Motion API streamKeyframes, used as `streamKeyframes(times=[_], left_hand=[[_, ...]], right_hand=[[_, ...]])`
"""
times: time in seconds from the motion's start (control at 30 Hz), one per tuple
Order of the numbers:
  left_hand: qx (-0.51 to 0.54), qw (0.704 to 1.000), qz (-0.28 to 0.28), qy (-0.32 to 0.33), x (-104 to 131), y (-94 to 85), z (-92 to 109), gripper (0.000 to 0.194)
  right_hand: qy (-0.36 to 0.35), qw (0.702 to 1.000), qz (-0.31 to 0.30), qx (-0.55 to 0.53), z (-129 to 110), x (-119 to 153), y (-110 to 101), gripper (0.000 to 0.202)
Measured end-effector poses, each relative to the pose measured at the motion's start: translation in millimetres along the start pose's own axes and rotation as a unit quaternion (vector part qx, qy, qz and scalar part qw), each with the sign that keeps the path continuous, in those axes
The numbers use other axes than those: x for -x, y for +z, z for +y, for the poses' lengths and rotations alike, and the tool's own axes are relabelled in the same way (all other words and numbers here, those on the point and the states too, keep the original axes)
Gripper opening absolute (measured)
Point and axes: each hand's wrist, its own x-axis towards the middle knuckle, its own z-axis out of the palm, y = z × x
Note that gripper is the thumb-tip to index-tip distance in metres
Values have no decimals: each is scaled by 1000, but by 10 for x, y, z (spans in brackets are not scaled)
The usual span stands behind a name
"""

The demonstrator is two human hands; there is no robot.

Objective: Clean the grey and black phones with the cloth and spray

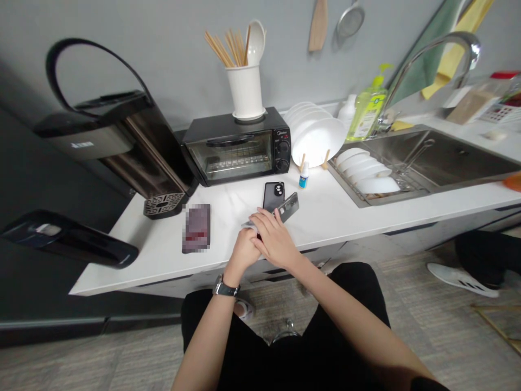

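Near the counter's front edge my left hand (245,250) is closed around something thin and pale, mostly hidden, whose tip pokes out to the left. My right hand (273,234) lies over it, its fingers together and touching a dark grey phone (290,207) that sticks out to the right at a slant. What the right fingers hold underneath is hidden. Just behind them a black phone case (273,196) lies flat on the white counter (228,198). A small white spray bottle with a blue label (303,177) stands behind the phone, to the right.
A blurred-out flat item (197,228) lies left of my hands. Behind are a toaster oven (240,155), a tall dark appliance (134,146) and white plates (319,142). A black flask-like object (81,241) is far left; the sink (443,163) is right. A person's shoe (464,279) shows at right.
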Motion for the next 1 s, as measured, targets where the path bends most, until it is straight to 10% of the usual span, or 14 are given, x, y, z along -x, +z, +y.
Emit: streamKeyframes(times=[0.13, 0.33, 0.53, 0.73, 0.87, 1.0], left_hand=[[-7, 1000, 8, -12, 12, 3, 11, 16], [38, 999, 8, -33, 23, 23, 16, 22], [26, 999, 14, -27, 18, 29, 3, 24], [-2, 1000, 0, -4, 2, 0, -5, 13], [-7, 1000, 7, -14, 7, 7, -3, 12], [30, 999, 8, -28, 20, 23, 7, 18]], right_hand=[[-33, 999, -15, 39, 337, 65, -162, 42], [121, 977, 29, 173, 976, -68, -462, 39], [192, 966, 94, 147, 602, -105, -296, 31], [-17, 1000, -12, 15, -1, -44, -80, 37], [-61, 997, -27, 39, 252, 6, -171, 39], [43, 992, -3, 120, 789, 2, -376, 35]])
